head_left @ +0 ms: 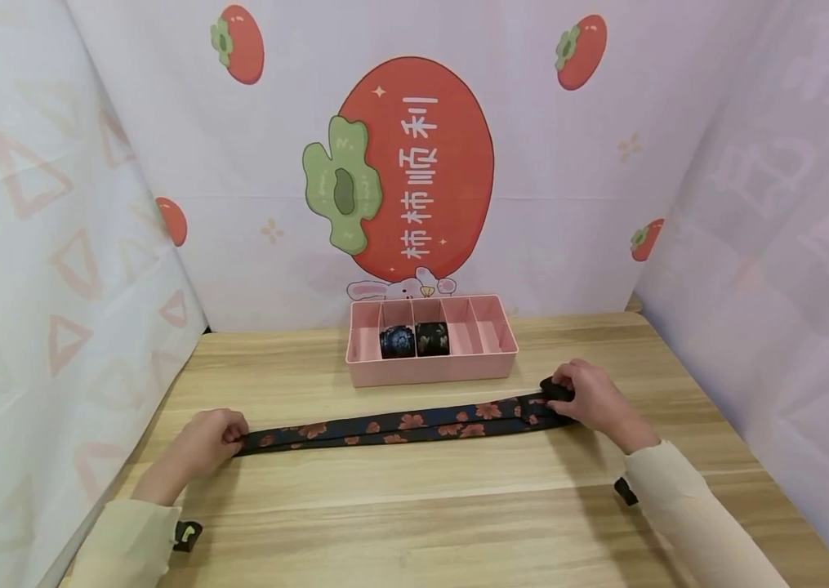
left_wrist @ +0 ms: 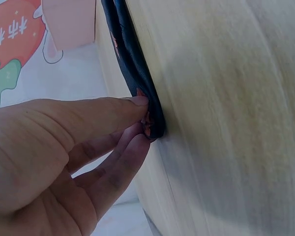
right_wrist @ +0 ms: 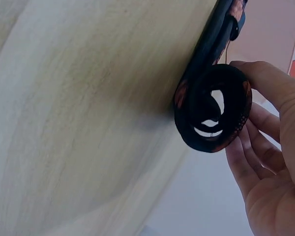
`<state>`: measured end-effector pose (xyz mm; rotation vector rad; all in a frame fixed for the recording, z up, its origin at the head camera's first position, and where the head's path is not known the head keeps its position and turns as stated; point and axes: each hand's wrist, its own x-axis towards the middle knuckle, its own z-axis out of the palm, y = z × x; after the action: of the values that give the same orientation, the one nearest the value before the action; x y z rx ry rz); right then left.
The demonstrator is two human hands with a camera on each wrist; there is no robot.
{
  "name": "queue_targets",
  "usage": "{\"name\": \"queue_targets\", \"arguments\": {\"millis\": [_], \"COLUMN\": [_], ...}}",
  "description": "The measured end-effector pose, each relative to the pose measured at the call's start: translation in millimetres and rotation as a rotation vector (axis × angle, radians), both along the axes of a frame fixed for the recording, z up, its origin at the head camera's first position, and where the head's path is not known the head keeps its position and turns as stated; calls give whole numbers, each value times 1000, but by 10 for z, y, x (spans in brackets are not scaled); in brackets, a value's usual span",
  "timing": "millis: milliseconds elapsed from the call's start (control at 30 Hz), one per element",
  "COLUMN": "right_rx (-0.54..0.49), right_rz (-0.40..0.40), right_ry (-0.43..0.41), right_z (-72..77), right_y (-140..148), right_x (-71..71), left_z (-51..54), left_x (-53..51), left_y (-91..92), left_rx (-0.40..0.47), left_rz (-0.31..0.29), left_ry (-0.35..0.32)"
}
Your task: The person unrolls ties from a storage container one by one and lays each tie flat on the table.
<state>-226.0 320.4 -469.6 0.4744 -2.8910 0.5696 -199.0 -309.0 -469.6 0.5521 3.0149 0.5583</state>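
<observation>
A dark necktie with orange flowers (head_left: 411,423) stretches across the table in front of the pink box. At its left end, my left hand (head_left: 208,441) pinches the folded tip between thumb and fingers, as the left wrist view shows close up with the necktie (left_wrist: 132,64). My right hand (head_left: 594,400) holds the other end, which is curled into a loose roll. In the right wrist view that rolled end of the necktie (right_wrist: 241,98) shows a hollow middle, with the right thumb and fingers (right_wrist: 268,81) around its outer side.
Behind the necktie stands a pink divided box (head_left: 432,371). Two of its compartments hold rolled neckties, a blue patterned one (head_left: 397,341) and a black patterned one (head_left: 432,338). Printed cloth walls (head_left: 561,163) enclose the wooden table (head_left: 399,514) at the back and sides.
</observation>
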Motion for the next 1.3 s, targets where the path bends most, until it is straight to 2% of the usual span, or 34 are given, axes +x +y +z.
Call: {"name": "queue_targets", "arguments": {"millis": [333, 533, 800, 967, 1300], "right_rx": [-36, -33, -24, 25, -23], "right_rz": [-41, -65, -35, -1, -42], "right_ry": [-68, -109, -61, -50, -83], "right_z": [79, 59, 158, 138, 106], "right_y": [144, 196, 75, 37, 273], "right_x": [17, 16, -8, -19, -7], "left_z": [19, 9, 8, 10, 5], "left_x": [-4, -16, -12, -6, -16], "left_y": [-97, -96, -104, -99, -164], "left_rx": [-22, -28, -36, -34, -25], "left_rz": [24, 20, 25, 25, 35], "left_ry": [8, 10, 12, 15, 24]}}
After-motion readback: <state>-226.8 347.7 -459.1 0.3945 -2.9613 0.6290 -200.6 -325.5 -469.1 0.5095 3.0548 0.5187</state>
